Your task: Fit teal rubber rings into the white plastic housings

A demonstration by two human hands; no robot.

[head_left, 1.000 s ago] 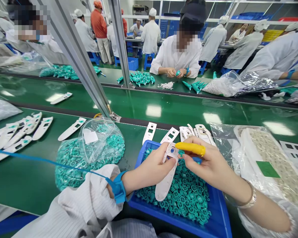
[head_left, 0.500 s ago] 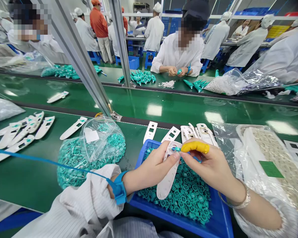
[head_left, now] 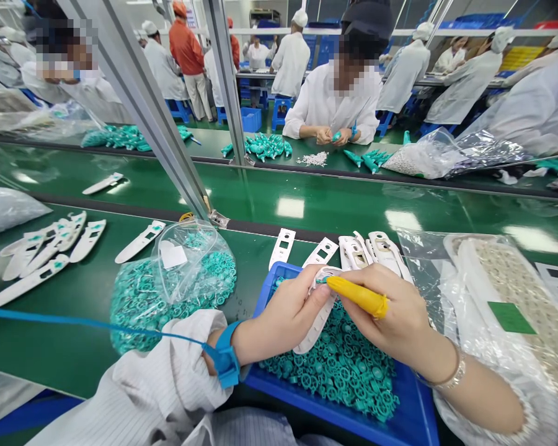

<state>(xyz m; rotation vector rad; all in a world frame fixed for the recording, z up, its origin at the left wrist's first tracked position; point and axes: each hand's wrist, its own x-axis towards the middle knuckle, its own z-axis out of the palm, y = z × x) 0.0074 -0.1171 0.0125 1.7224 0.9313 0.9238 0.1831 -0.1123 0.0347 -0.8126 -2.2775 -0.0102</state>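
My left hand (head_left: 286, 310) is closed around a long white plastic casing (head_left: 317, 328), which slants over a blue tray (head_left: 270, 279). The thumb lies along the casing's near face. My right hand (head_left: 385, 310) meets the casing's upper end, with a yellow finger cot (head_left: 358, 297) on its index finger. At the tip of that finger a small teal plastic part (head_left: 322, 280) shows, mostly hidden by the fingers; it touches the casing's upper end. Many loose teal ring-shaped parts (head_left: 344, 365) fill the tray beneath both hands.
Behind the tray lie several white casings (head_left: 283, 248). A clear bag of teal parts (head_left: 172, 303) sits left, near more casings (head_left: 56, 248). Bagged trays (head_left: 493, 266) stand right. Metal posts (head_left: 225, 80) rise beyond, and a co-worker (head_left: 337, 105) sits across the green belt (head_left: 260, 186).
My right index finger has tipped down and shifted slightly left against the casing, covering more of the teal part. The casing's lower end has risen. A casing on the belt has moved slightly left.
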